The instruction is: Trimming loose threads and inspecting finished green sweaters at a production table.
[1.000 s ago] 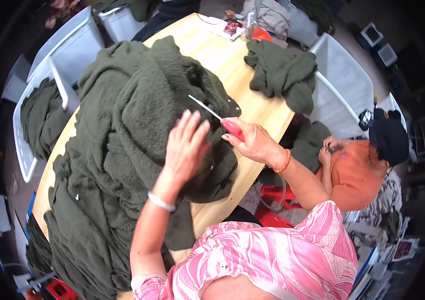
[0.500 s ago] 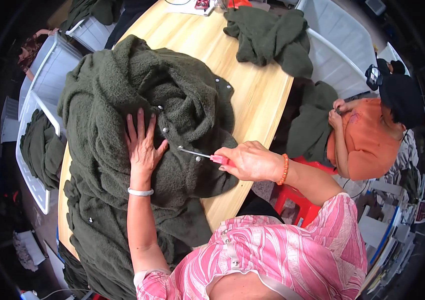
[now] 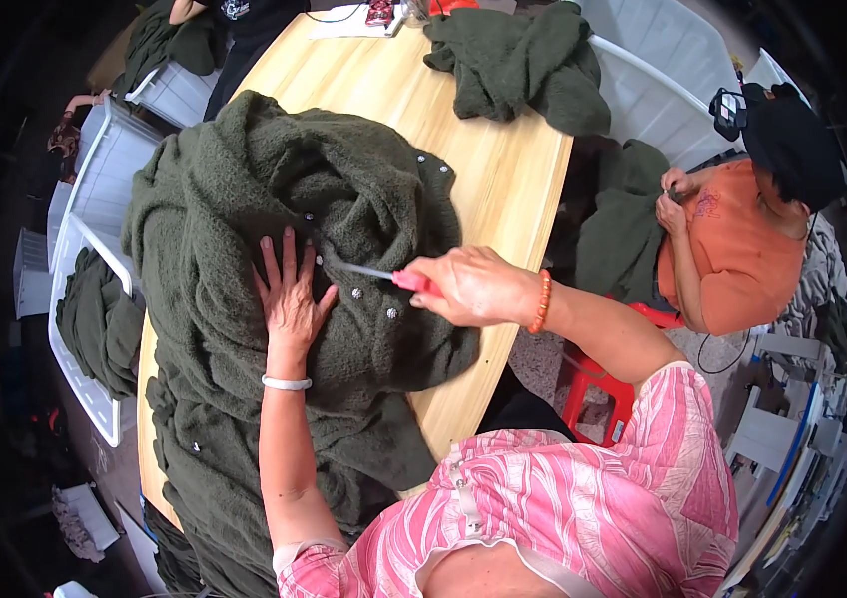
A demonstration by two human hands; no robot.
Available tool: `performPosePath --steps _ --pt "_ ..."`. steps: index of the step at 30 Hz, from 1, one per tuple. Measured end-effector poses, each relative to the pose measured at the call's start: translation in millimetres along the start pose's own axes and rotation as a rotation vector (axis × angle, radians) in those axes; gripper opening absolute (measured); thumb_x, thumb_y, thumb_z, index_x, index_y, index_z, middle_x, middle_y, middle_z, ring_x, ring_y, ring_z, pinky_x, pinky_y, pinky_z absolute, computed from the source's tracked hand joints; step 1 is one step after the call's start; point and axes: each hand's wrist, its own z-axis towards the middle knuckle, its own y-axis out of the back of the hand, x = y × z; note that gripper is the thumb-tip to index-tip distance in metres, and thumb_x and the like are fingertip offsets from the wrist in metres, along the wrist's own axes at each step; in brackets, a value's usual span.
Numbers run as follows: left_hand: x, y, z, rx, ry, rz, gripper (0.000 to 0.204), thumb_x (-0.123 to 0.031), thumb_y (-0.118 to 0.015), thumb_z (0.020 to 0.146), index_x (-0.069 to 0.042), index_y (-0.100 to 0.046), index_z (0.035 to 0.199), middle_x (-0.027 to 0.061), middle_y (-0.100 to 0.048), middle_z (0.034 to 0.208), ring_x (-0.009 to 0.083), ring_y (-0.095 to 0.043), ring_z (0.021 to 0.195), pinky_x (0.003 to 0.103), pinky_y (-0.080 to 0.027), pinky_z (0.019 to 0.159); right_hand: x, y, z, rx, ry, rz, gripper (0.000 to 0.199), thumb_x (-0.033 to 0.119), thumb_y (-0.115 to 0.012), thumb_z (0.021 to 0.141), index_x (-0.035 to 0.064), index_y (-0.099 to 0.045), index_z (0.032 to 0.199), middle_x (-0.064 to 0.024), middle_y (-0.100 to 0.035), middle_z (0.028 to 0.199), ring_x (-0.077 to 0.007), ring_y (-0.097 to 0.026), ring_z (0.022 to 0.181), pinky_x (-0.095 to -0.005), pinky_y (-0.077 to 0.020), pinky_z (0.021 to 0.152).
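A dark green fuzzy knit garment (image 3: pixel 214 249) lies heaped on the table, with small shiny silver buttons (image 3: pixel 356 293) in a row along its edge. My left hand (image 3: pixel 292 299) rests flat on the fabric with its fingers spread, just left of the buttons. Closed in my right hand (image 3: pixel 473 286) is a pink-handled tool with a thin metal shaft (image 3: pixel 368 270). Its tip points left, at or very near a button close to my left fingertips; actual contact is hard to make out. My right fingers hide most of the handle.
More green garments (image 3: pixel 284 448) hang over the near table edge. Another green pile (image 3: pixel 518 65) sits at the far right of the wooden table (image 3: pixel 443 419). White bins (image 3: pixel 94 329) flank the table. At right, a co-worker in orange (image 3: pixel 742 249) handles green fabric beside a red stool (image 3: pixel 603 399).
My right hand has carried the tool up and leftward, from a lower button to a higher one in the row. My left hand stays spread on the garment.
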Motion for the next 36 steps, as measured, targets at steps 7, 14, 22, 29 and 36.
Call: performPosePath --steps 7,14,22,29,36 --pt "-19.0 3.4 -6.7 0.036 -0.072 -0.026 0.067 -0.024 -0.066 0.083 -0.011 -0.042 0.145 0.0114 -0.03 0.157 0.0359 -0.019 0.148 0.063 -0.014 0.116 -7.1 -19.9 -45.5 0.138 0.013 0.036 0.034 0.032 -0.06 0.093 0.0098 -0.06 0.119 -0.0158 -0.07 0.086 -0.0387 -0.067 0.083 -0.0489 -0.0524 0.077" --pt "-62.6 -17.5 -49.4 0.109 -0.225 -0.299 0.062 -0.024 -0.062 0.089 -0.002 -0.04 0.143 0.0173 -0.037 0.152 0.0384 -0.029 0.143 0.057 -0.018 0.118 -20.0 -36.3 -89.5 0.197 -0.087 0.021 0.027 0.03 -0.059 0.091 0.0048 -0.058 0.1 -0.0223 -0.068 0.086 -0.0416 -0.066 0.088 -0.0525 -0.0509 0.079" --pt "-80.1 -58.4 -83.3 0.091 -0.174 -0.195 0.05 -0.018 -0.068 0.084 -0.008 -0.055 0.131 0.0192 -0.042 0.143 0.0367 -0.044 0.128 0.05 -0.037 0.107 -11.5 -44.9 -116.2 0.246 -0.178 0.064 0.033 0.03 -0.057 0.094 0.0084 -0.056 0.118 -0.0232 -0.068 0.09 -0.0433 -0.066 0.089 -0.0528 -0.0513 0.079" --pt "-100.0 -9.7 -8.3 -0.296 0.18 -0.563 0.049 -0.019 -0.077 0.081 -0.006 -0.051 0.121 0.0188 -0.054 0.114 0.0398 -0.06 0.097 0.047 -0.051 0.078 -13.8 -43.6 -110.4 -0.14 -0.076 0.155 0.036 0.024 -0.063 0.091 0.008 -0.053 0.122 -0.0202 -0.069 0.091 -0.0412 -0.066 0.086 -0.0489 -0.0535 0.075" --pt "-55.5 -35.0 51.0 -0.161 0.455 -0.851 0.027 -0.018 -0.07 0.09 -0.001 -0.064 0.11 0.0087 -0.068 0.09 0.0172 -0.064 0.081 0.03 -0.051 0.074 -10.6 -33.2 -104.4 -0.201 -0.09 0.143 0.037 0.024 -0.064 0.091 0.0089 -0.055 0.124 -0.0208 -0.068 0.095 -0.0413 -0.066 0.087 -0.0476 -0.0534 0.075"
